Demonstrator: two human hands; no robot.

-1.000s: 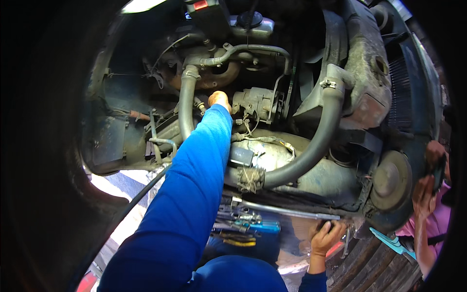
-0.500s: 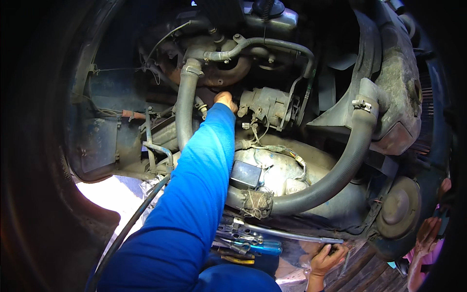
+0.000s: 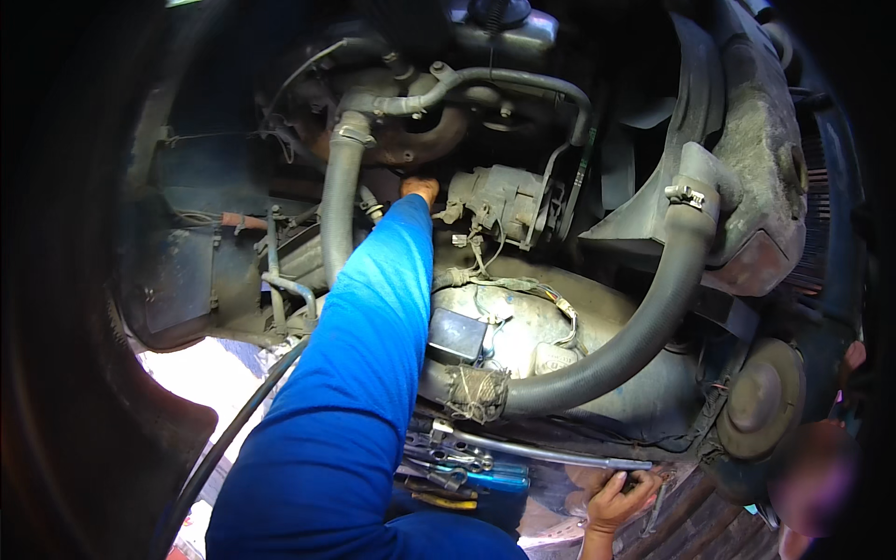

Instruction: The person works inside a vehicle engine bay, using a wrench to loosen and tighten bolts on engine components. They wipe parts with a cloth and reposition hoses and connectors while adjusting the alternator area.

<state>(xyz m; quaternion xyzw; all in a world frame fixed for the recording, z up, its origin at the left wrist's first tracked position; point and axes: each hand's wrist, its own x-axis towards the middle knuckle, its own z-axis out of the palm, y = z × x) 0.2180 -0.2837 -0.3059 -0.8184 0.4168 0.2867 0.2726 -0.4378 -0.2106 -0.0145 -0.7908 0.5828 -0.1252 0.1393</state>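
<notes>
My left arm, in a blue sleeve, reaches deep into an engine bay. My left hand [image 3: 420, 190] is beside the alternator [image 3: 495, 198], below the rusty exhaust manifold [image 3: 411, 145]; its fingers are hidden among the parts. Just left of the forearm runs a thick rubber hose [image 3: 343, 201]. At the lower right, my right hand [image 3: 618, 502] has its fingers curled at the edge of the bodywork, just below the end of a long chrome bar [image 3: 551, 452]. Whatever those fingers hold, if anything, is too small to make out.
Several wrenches [image 3: 448, 457] and a blue-handled tool [image 3: 499, 478] lie on the near ledge. A large curved hose [image 3: 644, 327] crosses to the radiator side. A black cable [image 3: 233, 439] hangs at the left. Another person's blurred hand [image 3: 817, 476] is at the far right.
The view has shifted a little, so the engine parts sit slightly further left. My left hand stays among them. The other person's hand at the right has moved and is now blurred.
</notes>
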